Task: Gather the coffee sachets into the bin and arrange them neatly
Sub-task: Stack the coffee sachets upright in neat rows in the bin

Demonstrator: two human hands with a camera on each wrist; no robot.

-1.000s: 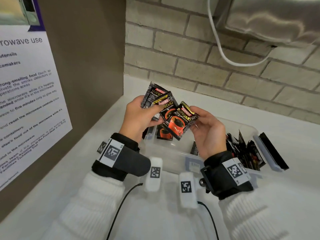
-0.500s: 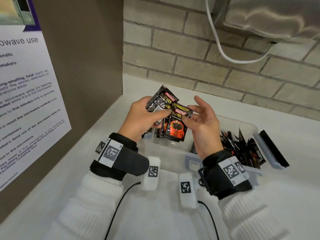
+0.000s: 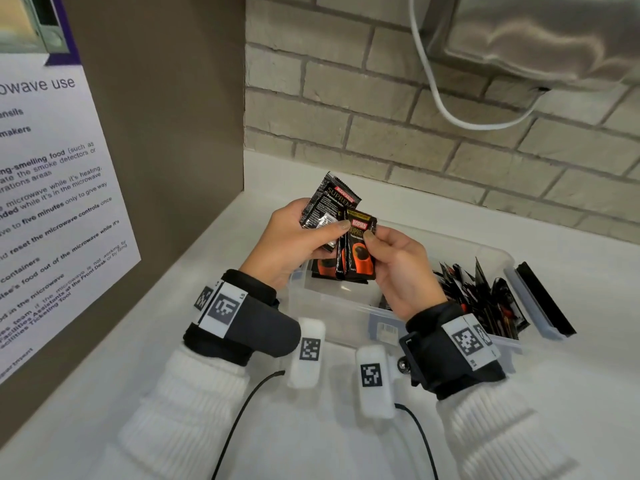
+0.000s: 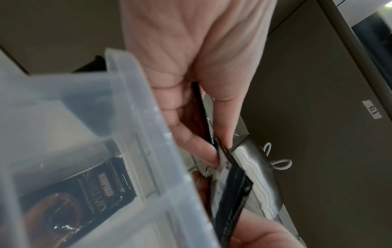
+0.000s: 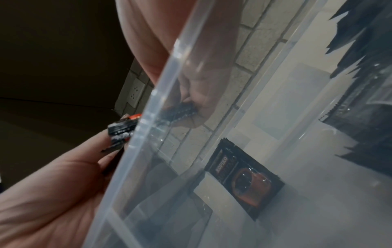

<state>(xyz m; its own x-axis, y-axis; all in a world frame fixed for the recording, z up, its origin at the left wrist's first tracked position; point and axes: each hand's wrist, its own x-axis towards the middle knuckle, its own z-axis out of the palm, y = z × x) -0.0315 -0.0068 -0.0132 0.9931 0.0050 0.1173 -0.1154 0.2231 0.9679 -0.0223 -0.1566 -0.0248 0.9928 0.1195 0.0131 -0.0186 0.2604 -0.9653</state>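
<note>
Both hands hold a small stack of black coffee sachets [image 3: 330, 206] printed with an orange cup, above the left end of a clear plastic bin [image 3: 349, 308]. My left hand [image 3: 332, 230] grips the back sachets between thumb and fingers. The front sachet [image 3: 360, 247] is pinched by my right hand [image 3: 370, 244] at its upper right edge. In the left wrist view the held sachets [image 4: 212, 135] show edge-on. One sachet [image 5: 244, 181] lies flat on the bin floor. Several more sachets [image 3: 485, 296] stand upright at the bin's right end.
The bin sits on a white counter [image 3: 571, 258] in a corner, with a brick wall [image 3: 381, 133] behind and a brown panel carrying a microwave notice [image 3: 52, 202] on the left. A grey-and-black lid piece [image 3: 543, 303] lies against the bin's right end. A white cable [image 3: 446, 109] hangs above.
The fanned-out sachets have been drawn together into a tighter stack. My right hand, which had its fingers spread half a second ago, now pinches the front sachet.
</note>
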